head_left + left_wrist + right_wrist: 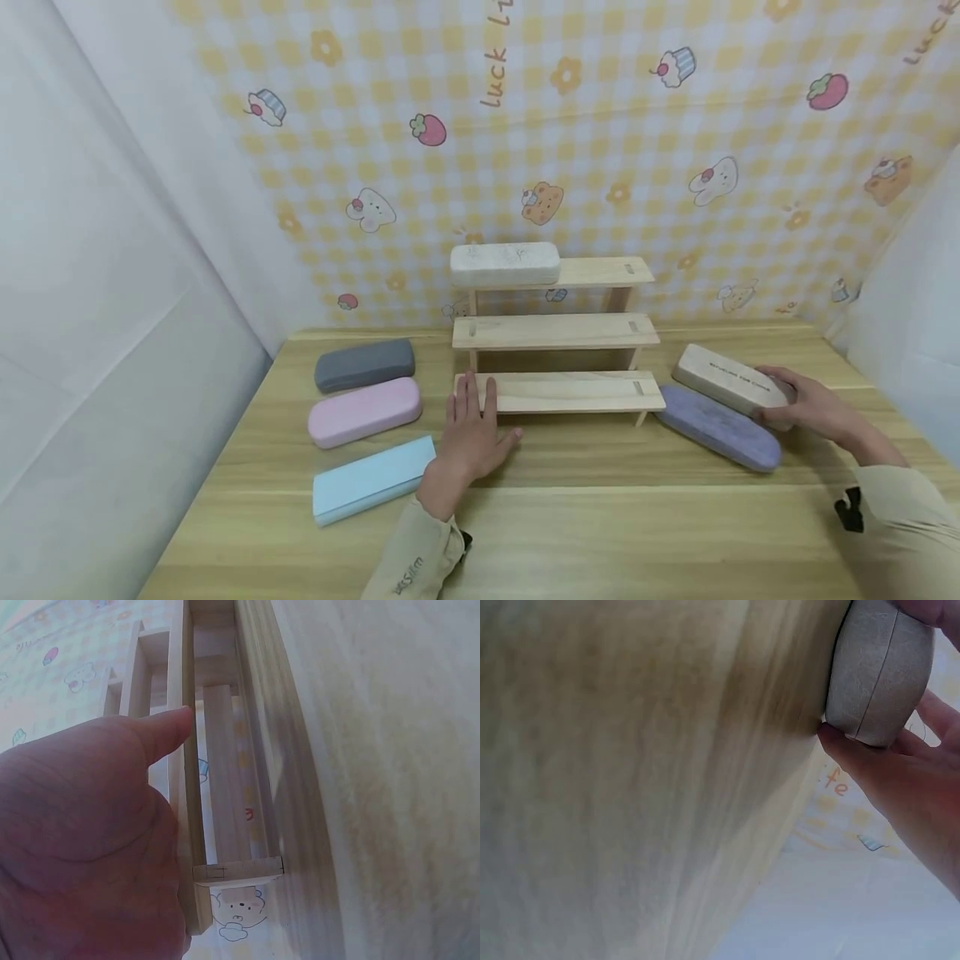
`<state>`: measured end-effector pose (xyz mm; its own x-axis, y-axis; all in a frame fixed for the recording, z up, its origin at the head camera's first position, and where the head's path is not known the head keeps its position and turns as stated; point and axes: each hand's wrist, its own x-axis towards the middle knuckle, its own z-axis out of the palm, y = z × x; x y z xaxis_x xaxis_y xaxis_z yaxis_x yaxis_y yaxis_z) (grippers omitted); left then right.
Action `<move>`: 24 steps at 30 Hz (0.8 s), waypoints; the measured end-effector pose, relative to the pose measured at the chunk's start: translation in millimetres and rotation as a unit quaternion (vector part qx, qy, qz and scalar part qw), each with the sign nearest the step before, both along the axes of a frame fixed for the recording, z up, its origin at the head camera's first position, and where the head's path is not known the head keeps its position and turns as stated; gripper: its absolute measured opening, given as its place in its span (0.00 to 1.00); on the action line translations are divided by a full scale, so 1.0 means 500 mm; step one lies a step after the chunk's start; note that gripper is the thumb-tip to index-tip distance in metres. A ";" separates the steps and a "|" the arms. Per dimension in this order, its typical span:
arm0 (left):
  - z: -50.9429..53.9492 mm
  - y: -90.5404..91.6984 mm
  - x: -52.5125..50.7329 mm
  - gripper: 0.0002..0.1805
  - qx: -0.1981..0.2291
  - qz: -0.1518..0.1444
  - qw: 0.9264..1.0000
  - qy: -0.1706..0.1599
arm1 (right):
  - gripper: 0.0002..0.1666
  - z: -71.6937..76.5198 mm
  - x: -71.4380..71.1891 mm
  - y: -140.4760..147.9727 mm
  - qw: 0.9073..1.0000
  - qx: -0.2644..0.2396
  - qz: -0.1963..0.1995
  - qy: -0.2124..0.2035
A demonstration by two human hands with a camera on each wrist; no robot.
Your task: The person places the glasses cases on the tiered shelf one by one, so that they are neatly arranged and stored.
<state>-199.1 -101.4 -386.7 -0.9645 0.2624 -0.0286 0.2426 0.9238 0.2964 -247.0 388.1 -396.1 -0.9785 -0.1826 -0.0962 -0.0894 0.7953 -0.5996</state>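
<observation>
A three-step wooden rack (562,332) stands at the middle of the table's back. My left hand (471,442) lies with straight fingers on the left end of its lowest shelf; the left wrist view has the hand (90,840) against the shelf edge (186,787). At the right, my right hand (813,408) grips the near end of a beige case (723,375) with dark lettering. Thumb and fingers hold the case's end (881,675) on either side in the right wrist view. A purple case (716,427) lies along the beige one. A white case (505,264) sits on the top shelf's left.
Left of the rack lie a dark grey case (365,365), a pink case (365,412) and a light blue case (373,479) on the wooden table (600,533). A checked cloth (465,183) hangs behind the rack, with white cloth at both sides.
</observation>
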 end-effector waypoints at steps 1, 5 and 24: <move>0.000 -0.001 0.000 0.44 0.001 0.000 1.000 0.000 | 0.48 -0.001 -0.001 0.001 1.000 0.004 0.000 0.004; 0.002 -0.002 -0.002 0.44 0.000 0.001 1.000 0.002 | 0.48 0.002 -0.007 0.004 1.000 0.003 0.001 0.026; -0.003 0.002 -0.001 0.45 -0.020 0.006 1.000 0.008 | 0.46 0.155 -0.039 0.003 0.997 -0.051 -0.012 0.061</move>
